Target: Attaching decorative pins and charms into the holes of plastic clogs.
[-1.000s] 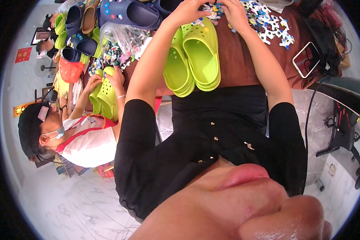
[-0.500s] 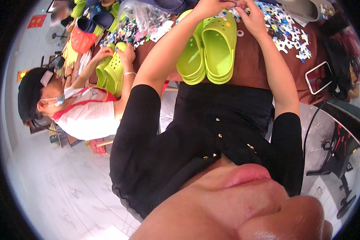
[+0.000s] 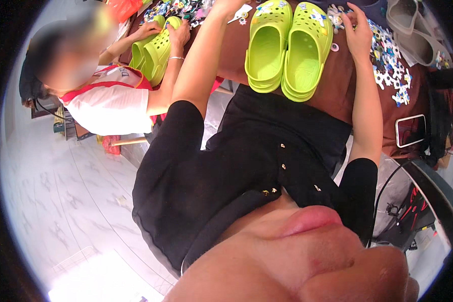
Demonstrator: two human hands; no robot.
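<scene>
A pair of lime green clogs stands side by side on the brown table cover, toes pointing away from me. White and blue shoe charms sit on their toe parts. My right hand is beside the right clog with thumb and fingers apart, close to a few loose charms on the table. My left hand is at the upper edge, left of the clogs; its fingers are cut off by the picture, so what it holds cannot be seen.
A heap of loose charms lies at the right, near grey clogs and a white-edged phone. At left a co-worker in a white shirt handles other lime clogs. More charms lie beyond them.
My hands, together above the clogs before, have moved apart: the left toward the left, the right down beside the right clog. The view has shifted, showing more of the clogs' toes.
</scene>
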